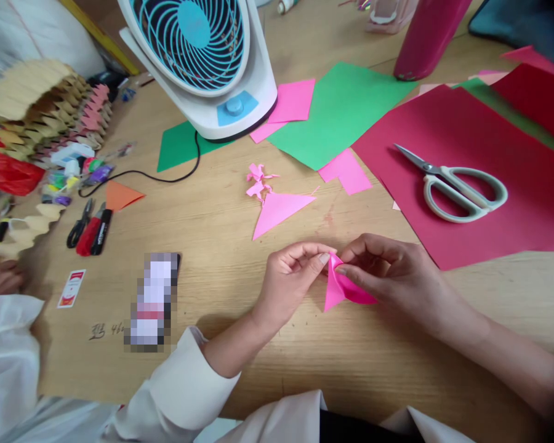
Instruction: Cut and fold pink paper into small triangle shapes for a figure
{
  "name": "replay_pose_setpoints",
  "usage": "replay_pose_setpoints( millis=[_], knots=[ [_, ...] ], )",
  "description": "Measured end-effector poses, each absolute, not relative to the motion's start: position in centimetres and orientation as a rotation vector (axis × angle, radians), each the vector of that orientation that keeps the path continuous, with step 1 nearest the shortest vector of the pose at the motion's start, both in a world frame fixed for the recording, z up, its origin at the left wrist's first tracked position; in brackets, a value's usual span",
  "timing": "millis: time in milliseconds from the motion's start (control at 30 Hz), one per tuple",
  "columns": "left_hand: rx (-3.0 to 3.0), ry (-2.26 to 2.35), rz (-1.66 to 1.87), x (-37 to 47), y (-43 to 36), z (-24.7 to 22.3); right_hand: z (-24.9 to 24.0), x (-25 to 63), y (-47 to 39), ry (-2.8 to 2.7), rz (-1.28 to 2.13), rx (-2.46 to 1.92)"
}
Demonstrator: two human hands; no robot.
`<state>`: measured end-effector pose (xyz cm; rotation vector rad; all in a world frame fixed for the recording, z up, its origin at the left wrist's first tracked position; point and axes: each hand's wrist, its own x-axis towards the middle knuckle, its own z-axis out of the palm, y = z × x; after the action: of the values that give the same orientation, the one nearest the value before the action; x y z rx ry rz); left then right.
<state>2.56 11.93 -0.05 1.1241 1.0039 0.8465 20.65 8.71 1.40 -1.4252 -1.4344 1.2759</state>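
Observation:
Between both hands, just above the wooden table, is a bright pink piece of paper (336, 289), partly folded, with one pointed corner hanging down. My left hand (293, 271) pinches its top corner between thumb and forefinger. From the other side my right hand (390, 271) grips the same paper, thumb in front; some of its fingers are hidden behind. Beyond the hands lies a lighter pink paper triangle (281, 212). Small pink paper cut-outs (257, 183) touch its upper left end.
White-handled scissors (461, 187) rest on a large dark red sheet (489, 141) at right. A fan (203, 61) stands at the back, near green paper (346, 117). A blurred phone (152, 301) lies left. Another person's hand (0, 275) is at the far left, near cutters (95, 231).

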Motion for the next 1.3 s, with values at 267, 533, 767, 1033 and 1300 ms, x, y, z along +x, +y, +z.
replay_pose_setpoints(
  millis=[267,533,767,1033,1300],
  knots=[
    [1.132,1.007,0.882,2.9,11.8,0.4,1.8,20.3,8.6,-1.505,1.199,-1.460],
    [1.165,1.056,0.887,2.9,11.9,0.3,1.6,20.4,8.6,-1.587,1.165,-1.481],
    [1.254,1.025,0.865,2.8,11.8,0.9,2.2,20.3,8.5,-1.622,1.141,-1.511],
    [1.240,1.049,0.838,2.5,12.5,0.8,3.3,20.9,9.1,-1.691,1.195,-1.509],
    [1.684,0.959,0.507,1.7,13.1,2.3,2.6,21.5,9.2,-2.008,1.090,-1.507]
  ],
)
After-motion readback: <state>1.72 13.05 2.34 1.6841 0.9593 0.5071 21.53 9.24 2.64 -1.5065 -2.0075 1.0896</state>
